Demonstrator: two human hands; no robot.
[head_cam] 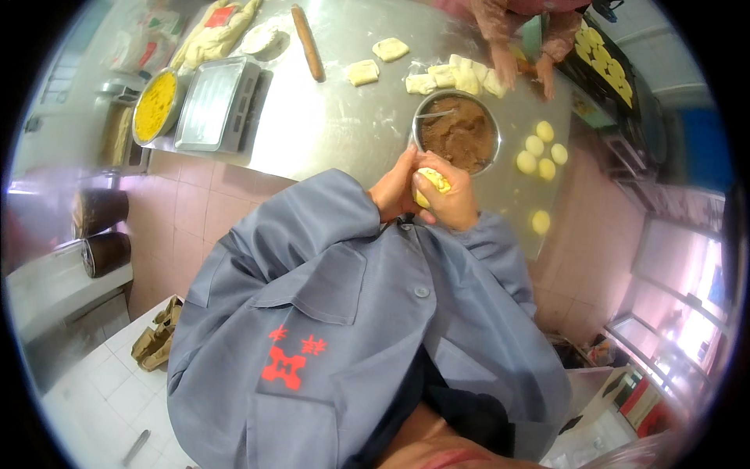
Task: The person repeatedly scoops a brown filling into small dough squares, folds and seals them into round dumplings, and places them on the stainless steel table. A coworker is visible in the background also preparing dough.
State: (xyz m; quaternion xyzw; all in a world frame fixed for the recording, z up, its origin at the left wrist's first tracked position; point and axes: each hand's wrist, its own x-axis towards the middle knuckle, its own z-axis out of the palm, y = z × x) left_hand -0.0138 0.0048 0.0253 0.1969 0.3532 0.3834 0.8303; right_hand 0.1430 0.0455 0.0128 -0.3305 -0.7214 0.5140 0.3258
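Note:
Close to my chest, at the near edge of the steel table (345,126), both hands cup a yellow dough piece (434,177). My left hand (394,190) wraps its left side, with the fingers partly hidden behind it. My right hand (458,196) closes round the right side, the thumb laid across the dough. The dough's top looks creased and gathered. Just beyond my hands stands a round metal bowl (497,136) of brown filling (463,135), with a light-coloured utensil (436,114) in it. Several smooth dough balls (534,145) sit right of the bowl; another ball (540,223) lies nearer.
Flattened dough pieces (444,76) line up beyond the bowl. A co-worker's hands (545,76) work at the far right, near a dark pan (636,108) of flat dough rounds. Leftward are a rolling pin (307,44), a scale (205,108) and a bowl of yellow food (155,108).

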